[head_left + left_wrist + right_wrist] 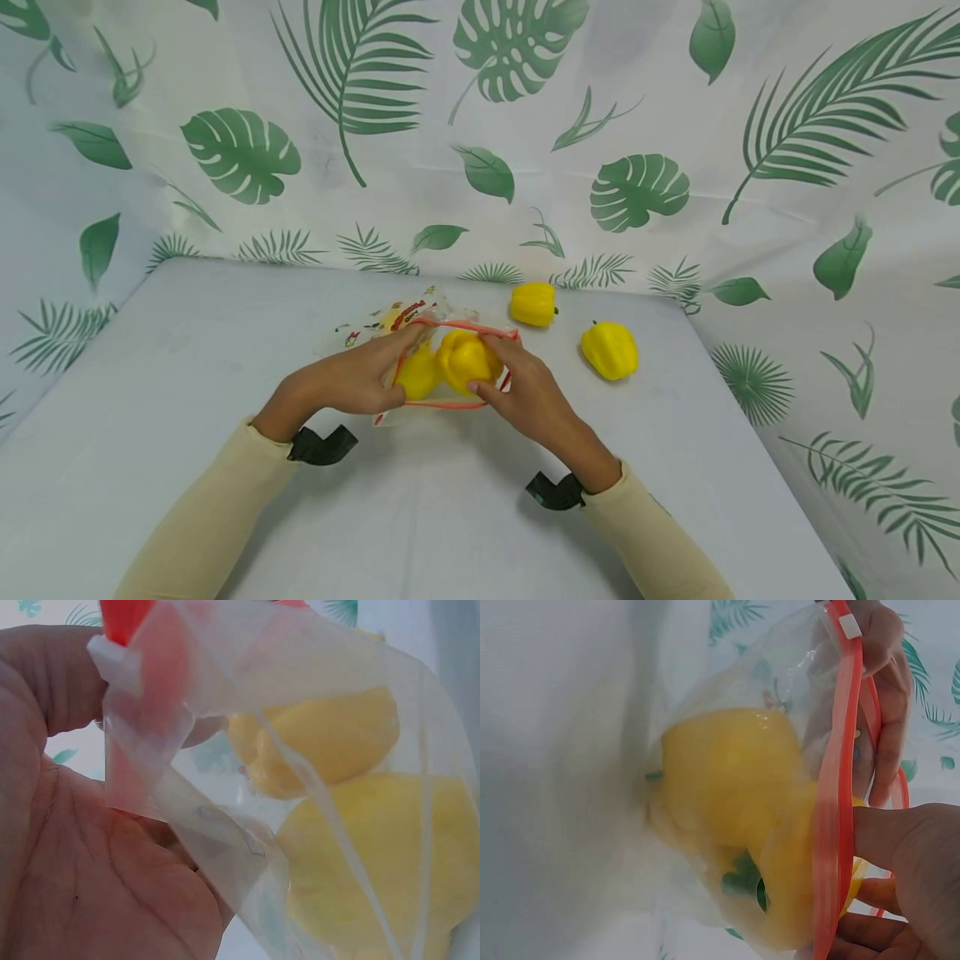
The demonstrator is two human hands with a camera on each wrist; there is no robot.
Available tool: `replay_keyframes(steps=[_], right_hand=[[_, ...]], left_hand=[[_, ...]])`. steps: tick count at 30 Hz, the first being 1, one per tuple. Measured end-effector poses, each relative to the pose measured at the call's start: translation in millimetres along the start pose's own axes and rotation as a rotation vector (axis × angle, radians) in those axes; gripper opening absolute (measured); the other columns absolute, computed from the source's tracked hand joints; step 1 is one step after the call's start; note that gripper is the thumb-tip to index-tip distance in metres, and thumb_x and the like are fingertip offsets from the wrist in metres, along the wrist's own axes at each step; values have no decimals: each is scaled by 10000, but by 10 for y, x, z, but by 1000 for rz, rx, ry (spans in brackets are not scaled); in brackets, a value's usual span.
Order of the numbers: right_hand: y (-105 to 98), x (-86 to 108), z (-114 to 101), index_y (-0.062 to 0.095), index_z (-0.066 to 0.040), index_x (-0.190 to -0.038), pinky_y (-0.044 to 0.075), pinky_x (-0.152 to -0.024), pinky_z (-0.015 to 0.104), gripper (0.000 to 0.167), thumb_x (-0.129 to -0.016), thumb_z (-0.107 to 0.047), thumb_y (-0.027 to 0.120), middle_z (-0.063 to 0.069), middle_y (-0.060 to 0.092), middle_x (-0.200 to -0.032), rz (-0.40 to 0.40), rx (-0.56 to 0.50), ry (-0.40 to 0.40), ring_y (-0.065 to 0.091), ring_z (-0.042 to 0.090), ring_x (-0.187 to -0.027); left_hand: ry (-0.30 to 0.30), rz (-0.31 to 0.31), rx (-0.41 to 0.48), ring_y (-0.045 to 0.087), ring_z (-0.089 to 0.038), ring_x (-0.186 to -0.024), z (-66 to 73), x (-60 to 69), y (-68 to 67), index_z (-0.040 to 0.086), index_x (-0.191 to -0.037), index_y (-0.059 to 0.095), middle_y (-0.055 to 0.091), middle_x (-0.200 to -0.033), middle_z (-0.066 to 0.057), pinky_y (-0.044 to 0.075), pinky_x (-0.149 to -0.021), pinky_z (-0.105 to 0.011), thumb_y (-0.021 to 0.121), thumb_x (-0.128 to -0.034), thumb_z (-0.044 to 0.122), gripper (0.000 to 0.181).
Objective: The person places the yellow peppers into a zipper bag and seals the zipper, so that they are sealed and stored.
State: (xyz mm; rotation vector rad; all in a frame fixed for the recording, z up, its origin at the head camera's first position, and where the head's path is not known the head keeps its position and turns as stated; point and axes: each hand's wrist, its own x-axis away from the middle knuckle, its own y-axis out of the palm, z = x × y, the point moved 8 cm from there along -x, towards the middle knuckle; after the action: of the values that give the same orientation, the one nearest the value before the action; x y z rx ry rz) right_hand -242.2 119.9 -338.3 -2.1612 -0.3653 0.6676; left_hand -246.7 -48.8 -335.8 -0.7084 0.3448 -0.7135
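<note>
A clear zip bag with a red-orange rim [453, 406] is held with its mouth apart in the head view. My left hand [360, 371] grips the rim's left side. One yellow pepper [418, 372] lies inside at the left. Another yellow pepper [467, 358] is at the mouth, with my right hand [528, 392] curled round its right side. In the right wrist view, the fingers [881, 900] meet that pepper at the red rim [838, 787], and a pepper [727, 750] shows through the plastic. The left wrist view shows my left palm [97, 862] beside the bag [225, 840].
Two more yellow peppers lie on the white table [420, 517] beyond my right hand: one [533, 304] near the back edge, the other [609, 351] farther right. A leaf-patterned sheet [540, 125] hangs behind the table.
</note>
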Motion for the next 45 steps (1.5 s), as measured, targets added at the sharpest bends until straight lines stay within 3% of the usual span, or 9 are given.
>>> replay_keyframes(steps=[7, 14, 21, 26, 32, 38, 45], right_hand=[[-36, -3, -21, 473, -5, -1401, 422, -1012, 383, 637, -847, -154, 750, 115, 533, -1363, 26, 21, 1, 518, 231, -1205], [-116, 14, -114, 447, -21, -1436, 421, -1012, 384, 669, -850, -138, 749, 102, 517, -1364, 89, 7, -56, 505, 216, -1208], [-167, 49, -209, 410, -63, -1477, 382, -1044, 404, 683, -875, -141, 724, 77, 456, -1450, 95, -32, -85, 427, 211, -1313], [-225, 76, -286, 411, -76, -1479, 373, -1048, 423, 657, -893, -143, 702, 93, 419, -1482, 101, -78, -93, 387, 229, -1352], [-278, 99, -368, 496, -44, -1414, 395, -1033, 406, 547, -907, -132, 682, 96, 439, -1465, 87, -92, -162, 407, 235, -1340], [-355, 121, -396, 557, -19, -1350, 375, -1056, 389, 463, -900, -39, 662, 61, 526, -1401, 71, -189, -284, 461, 224, -1307], [-563, 121, -326, 627, 15, -1247, 477, -948, 366, 323, -927, 33, 586, 100, 651, -1217, 177, -373, -328, 592, 248, -1146]], left_hand=[[-12, -8, -7, 365, -238, -1266, -6, 11, -2, 73, -1539, 153, 258, -1540, -44, 273, -1104, -468, 566, -769, 39, 874], [30, 11, 6, 389, -241, -1232, 71, 45, -39, 88, -1528, 179, 298, -1503, -33, 311, -1077, -439, 556, -767, 31, 851], [23, 25, 18, 447, -234, -1135, 123, 72, -77, 103, -1521, 189, 356, -1458, -35, 394, -961, -407, 553, -760, 26, 848], [38, 40, 5, 362, -215, -1327, 158, 103, -121, 107, -1532, 177, 306, -1533, -40, 300, -1088, -449, 543, -768, 18, 852], [46, 44, 10, 338, -226, -1362, 171, 131, -140, 128, -1546, 165, 311, -1532, -50, 294, -1089, -481, 531, -780, 41, 853], [56, 21, 29, 304, -230, -1398, 135, 103, -92, 112, -1557, 152, 303, -1544, -67, 273, -1103, -475, 517, -789, 32, 854], [40, 3, 65, 276, -219, -1414, 109, 77, -58, 59, -1552, 111, 279, -1559, -84, 246, -1119, -469, 507, -773, -2, 876]])
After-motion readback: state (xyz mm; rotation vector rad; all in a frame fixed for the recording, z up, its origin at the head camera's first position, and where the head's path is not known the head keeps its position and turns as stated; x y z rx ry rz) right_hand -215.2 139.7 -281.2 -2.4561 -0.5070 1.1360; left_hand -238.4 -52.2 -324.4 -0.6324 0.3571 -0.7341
